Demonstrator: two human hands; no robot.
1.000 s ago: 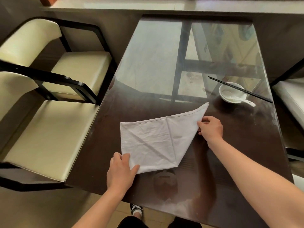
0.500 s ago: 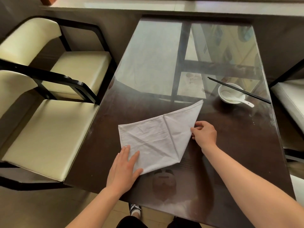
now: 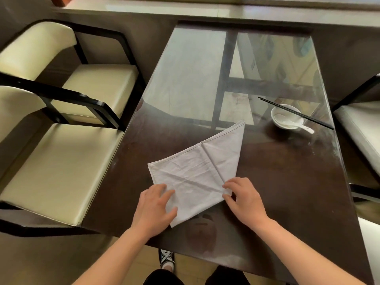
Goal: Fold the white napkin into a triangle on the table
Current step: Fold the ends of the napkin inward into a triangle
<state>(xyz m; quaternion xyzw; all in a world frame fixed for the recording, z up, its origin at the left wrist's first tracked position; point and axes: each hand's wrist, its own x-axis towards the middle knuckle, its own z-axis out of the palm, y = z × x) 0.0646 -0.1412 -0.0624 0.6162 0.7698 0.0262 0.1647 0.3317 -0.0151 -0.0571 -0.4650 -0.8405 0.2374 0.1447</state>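
The white napkin (image 3: 197, 171) lies flat on the dark glass-topped table (image 3: 287, 182), folded into a triangle shape with one point toward the bowl and one near the table's front edge. Creases run across it. My left hand (image 3: 156, 208) rests flat on the napkin's near left part, fingers spread. My right hand (image 3: 244, 198) sits at the napkin's right edge, fingertips pressing the cloth at the fold, fingers apart.
A white bowl (image 3: 286, 116) with a white spoon (image 3: 302, 126) and black chopsticks (image 3: 296, 113) across it stands at the far right of the table. Cream-cushioned chairs (image 3: 61, 167) line the left; another chair (image 3: 359, 128) is at the right. A window ledge runs behind.
My right hand slid from the napkin's far right corner down along its right edge toward me. My left hand flattened onto the cloth. The napkin lies flatter.
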